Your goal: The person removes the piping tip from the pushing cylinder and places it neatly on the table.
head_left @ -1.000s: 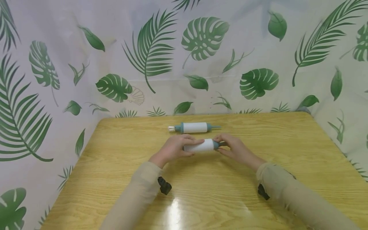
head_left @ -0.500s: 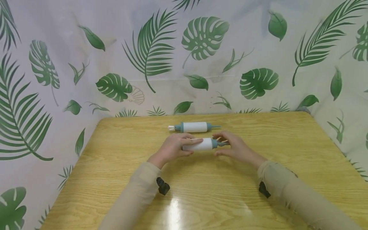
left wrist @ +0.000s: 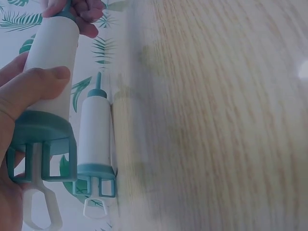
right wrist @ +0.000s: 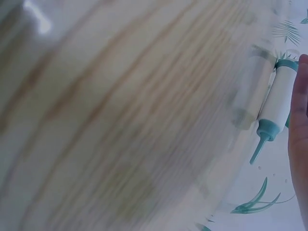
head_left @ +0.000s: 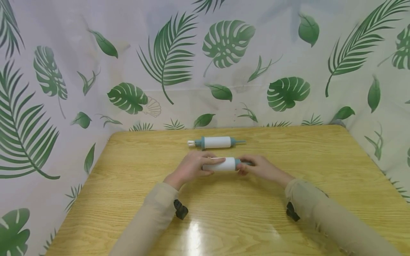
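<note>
So both hands are busy with the near syringe (head_left: 228, 164), a white barrel with teal ends, held lengthwise over the middle of the table (head_left: 237, 220), just nearer than the far syringe (head_left: 217, 142). Left hand (head_left: 191, 166) is wrapped round the barrel, thumb lying along it. Right hand (head_left: 259, 167) has thumb and fingers pinching the teal nozzle end (head_left: 237, 164).

How far along? Near one looks pretty much whole to me: nozzle end on the barrel at the right, white plunger (left wrist: 36, 166) sticking out of the teal flange (left wrist: 43, 131) at the other. No clue if the nozzle is fully tight, fingers cover too much of it. I'd call the nozzle end the bit being worked on. Far one looks complete and nobody's touching it. Can't tell what's left beyond that.

Headcount: two syringes, one held and one lying on the table, each with one nozzle and one plunger. Two hands, one table, two black wrist cameras (head_left: 181, 209), one leaf-print sheet (head_left: 192, 113) behind at the far side.
</note>
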A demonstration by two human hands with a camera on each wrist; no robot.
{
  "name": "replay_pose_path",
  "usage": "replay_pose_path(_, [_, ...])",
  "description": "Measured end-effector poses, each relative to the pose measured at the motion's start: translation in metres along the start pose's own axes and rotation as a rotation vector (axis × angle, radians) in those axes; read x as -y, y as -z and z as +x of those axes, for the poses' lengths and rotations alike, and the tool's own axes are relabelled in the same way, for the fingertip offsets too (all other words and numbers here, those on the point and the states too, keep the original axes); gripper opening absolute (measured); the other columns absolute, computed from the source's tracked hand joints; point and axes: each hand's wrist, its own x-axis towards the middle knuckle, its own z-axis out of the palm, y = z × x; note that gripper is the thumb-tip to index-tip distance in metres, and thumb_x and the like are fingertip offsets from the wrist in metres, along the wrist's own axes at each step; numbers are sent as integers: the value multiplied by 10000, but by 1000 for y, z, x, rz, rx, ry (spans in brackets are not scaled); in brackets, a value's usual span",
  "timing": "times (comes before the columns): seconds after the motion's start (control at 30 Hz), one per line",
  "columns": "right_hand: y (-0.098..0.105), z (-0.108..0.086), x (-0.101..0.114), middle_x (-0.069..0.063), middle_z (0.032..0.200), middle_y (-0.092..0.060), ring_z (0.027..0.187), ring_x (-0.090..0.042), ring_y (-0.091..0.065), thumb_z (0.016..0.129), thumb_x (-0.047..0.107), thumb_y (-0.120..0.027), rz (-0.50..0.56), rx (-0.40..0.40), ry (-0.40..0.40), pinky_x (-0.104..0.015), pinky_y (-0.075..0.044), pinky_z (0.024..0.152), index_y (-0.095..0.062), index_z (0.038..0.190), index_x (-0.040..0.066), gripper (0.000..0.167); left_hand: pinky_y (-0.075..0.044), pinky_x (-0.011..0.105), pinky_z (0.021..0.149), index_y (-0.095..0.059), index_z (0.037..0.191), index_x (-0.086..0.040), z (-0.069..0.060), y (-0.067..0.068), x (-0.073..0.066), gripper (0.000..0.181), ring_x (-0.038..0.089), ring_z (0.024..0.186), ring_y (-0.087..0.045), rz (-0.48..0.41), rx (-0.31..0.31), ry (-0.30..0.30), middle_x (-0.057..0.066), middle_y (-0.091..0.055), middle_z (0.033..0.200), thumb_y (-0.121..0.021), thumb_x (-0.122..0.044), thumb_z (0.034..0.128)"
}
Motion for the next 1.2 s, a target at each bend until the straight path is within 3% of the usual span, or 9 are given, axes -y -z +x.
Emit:
replay_pose_path(0.1, [-1,-1,1,-135,1022,-684,888,-233,-680,952,237,-597,8,-16,-5,-364,-553,780,-574,1226,-39,390,-504,301,786,-644,1267,-262,0,-1,0,575,177,1002,-612,0,-3,2,-14,-648,1157,-835,-160,734])
replay_pose_path(0.33, [-5,-4,4,-131,1201,-622,1114,-300,-592,901,254,-674,-71,-93,2,-395,-485,925,-584,1252,36,423,-503,290,796,-644,1267,-255,-1,-1,-1,567,176,1011,-609,5,-1,8,-14,-640,1164,-831,-166,740])
replay_pose_path(0.73, [-8,-3,2,-154,1216,-604,1134,-329,-570,861,117,-715,-21,-159,73,-319,-515,872,-573,1247,3,426,-507,309,813,-652,1261,-238,-2,-2,-1,571,188,1024,-607,0,-26,7,8,-638,1164,-838,-145,729])
replay_pose_path(0.9, [-7,-2,2,-155,1279,-571,1174,-329,-541,852,137,-728,-10,-156,55,-355,-501,901,-534,1307,25,507,-509,321,819,-653,1258,-239,-2,-2,-1,569,188,1028,-605,0,-29,11,5,-635,1163,-839,-149,728])
replay_pose_path(1.0, [-6,-2,2,-167,1296,-556,1154,-325,-555,903,213,-677,3,-132,15,-385,-508,889,-486,1361,31,528,-506,320,821,-653,1259,-242,-2,-2,-1,568,184,1022,-605,2,-23,16,-2,-635,1160,-838,-158,729])
replay_pose_path(1.2, [-5,-2,2,-197,1072,-650,890,-279,-664,990,248,-540,75,-63,-32,-348,-556,769,-517,1313,-34,429,-502,303,803,-649,1262,-246,-2,-2,-1,575,181,1001,-604,0,-13,10,-8,-639,1147,-838,-150,728])
